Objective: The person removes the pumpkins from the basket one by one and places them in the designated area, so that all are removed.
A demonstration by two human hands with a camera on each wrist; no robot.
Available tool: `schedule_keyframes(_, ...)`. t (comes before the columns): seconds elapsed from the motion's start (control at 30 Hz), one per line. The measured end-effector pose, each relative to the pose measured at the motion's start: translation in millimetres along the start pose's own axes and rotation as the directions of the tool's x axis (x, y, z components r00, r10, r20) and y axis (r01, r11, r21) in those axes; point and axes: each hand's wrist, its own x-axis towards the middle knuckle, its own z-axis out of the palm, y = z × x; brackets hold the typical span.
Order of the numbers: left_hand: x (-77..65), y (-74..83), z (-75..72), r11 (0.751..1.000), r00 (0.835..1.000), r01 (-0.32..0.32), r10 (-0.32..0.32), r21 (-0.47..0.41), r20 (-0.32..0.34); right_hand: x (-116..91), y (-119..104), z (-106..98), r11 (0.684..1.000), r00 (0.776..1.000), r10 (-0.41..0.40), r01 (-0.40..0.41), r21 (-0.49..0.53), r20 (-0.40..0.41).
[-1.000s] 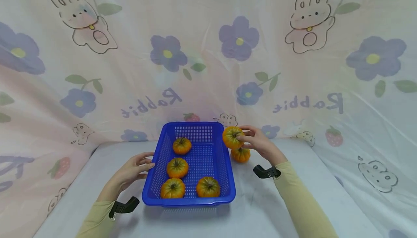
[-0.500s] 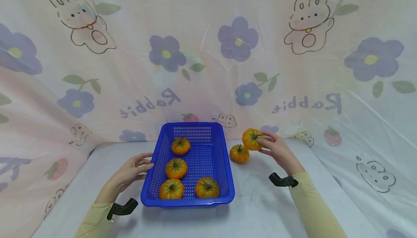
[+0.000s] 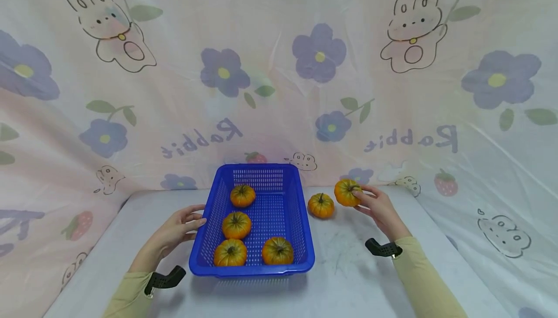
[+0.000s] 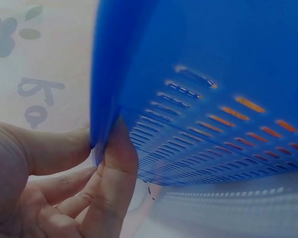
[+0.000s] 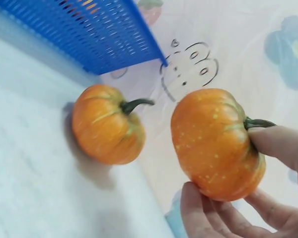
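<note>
My left hand (image 3: 178, 229) grips the left rim of a blue plastic basket (image 3: 252, 270); in the left wrist view, thumb and fingers (image 4: 120, 171) pinch its edge. My right hand (image 3: 380, 207) holds a small orange pumpkin (image 3: 347, 192) by its side, thumb beside the dark green stem and fingers underneath. This pumpkin is close over the table, right of the basket. Between it and the basket, a second pumpkin (image 3: 321, 205) stands on the table, stem up. Several more pumpkins lie inside the basket, among them one at the back left (image 3: 242, 196) and one at the front right (image 3: 277, 250).
The white tabletop (image 3: 344, 279) carries the basket and the loose pumpkin. Behind it hangs a pale curtain (image 3: 279, 114) printed with rabbits and purple flowers. A black wrist mount (image 3: 383, 249) sits on the right sleeve, another (image 3: 165, 279) on the left.
My right hand has carried its pumpkin from beside the basket's right rim out to the right and lower, past the pumpkin on the table. The left hand stays at the basket's rim.
</note>
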Motion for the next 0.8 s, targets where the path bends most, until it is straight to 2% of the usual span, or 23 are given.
schedule_keyframes(0.4,-1.2,3.3,0.3,1.000,1.000,-0.013,0.013,-0.009,0.013,10,24,-3,0.999,0.999,0.034,-0.034,-0.002,-0.037)
schedule_keyframes(0.63,-1.7,4.9,0.2,1.000,1.000,-0.005,0.005,-0.009,0.018,11,39,-3,0.995,0.993,0.099,-0.099,0.009,-0.063)
schedule_keyframes(0.8,-1.7,3.6,0.5,1.000,1.000,-0.006,0.007,-0.005,0.010,12,43,-1,0.993,0.990,0.118,-0.116,0.022,-0.081)
